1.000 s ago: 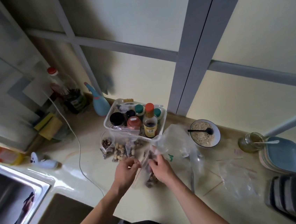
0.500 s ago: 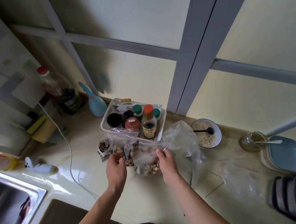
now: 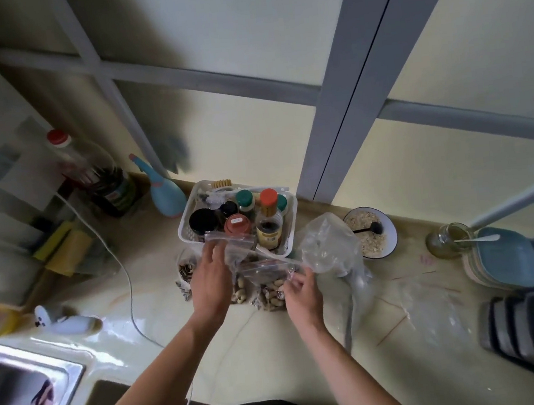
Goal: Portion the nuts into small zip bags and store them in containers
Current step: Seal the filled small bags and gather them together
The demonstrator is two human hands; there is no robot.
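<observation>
A clear zip bag of nuts [image 3: 268, 288] is held up over the counter between both hands. My left hand [image 3: 210, 282] grips its left side near the top, fingers partly spread. My right hand [image 3: 301, 292] pinches its right end. Cashews and darker nuts show through the bag's bottom. A small bag of dark seeds [image 3: 185, 272] lies just left of my left hand. A large crumpled clear bag [image 3: 329, 245] stands to the right. Empty zip bags [image 3: 432, 310] lie flat further right.
A white basket [image 3: 290, 237] of spice jars and bottles stands behind the bag. A bowl of oats with a black spoon [image 3: 369, 234], a glass jar [image 3: 447, 239] and stacked blue containers [image 3: 502, 258] sit right. A sink [image 3: 26, 399], white cable [image 3: 126, 283] and bottles lie left.
The hands moved apart and stretched the nut bag out wide, then shifted it slightly; my left hand rose toward the bag's top edge while my right keeps its end.
</observation>
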